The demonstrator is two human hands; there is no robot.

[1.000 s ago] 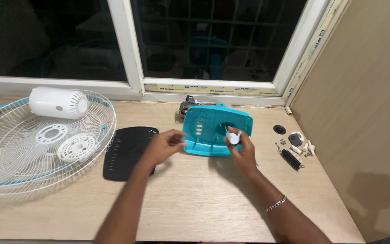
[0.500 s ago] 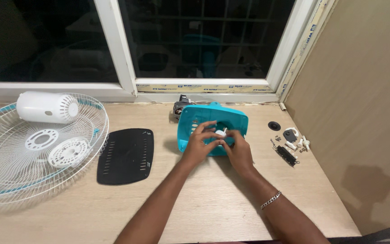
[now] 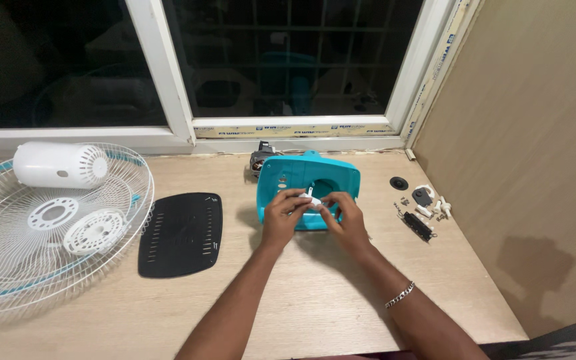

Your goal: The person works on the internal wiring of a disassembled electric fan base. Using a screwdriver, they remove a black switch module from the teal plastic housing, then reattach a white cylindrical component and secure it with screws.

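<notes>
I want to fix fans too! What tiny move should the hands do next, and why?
Probably lower the small white part onto the teal fan housing. Both the left hand and right hand pinch it just above the housing, so seating it seems closest.

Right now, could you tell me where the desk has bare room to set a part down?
Bare wood lies along the near edge of the desk, below the black plate, and right of the right forearm. It is crowded by the wire grille at left, the small parts at right, and both hands at the teal housing.
</notes>
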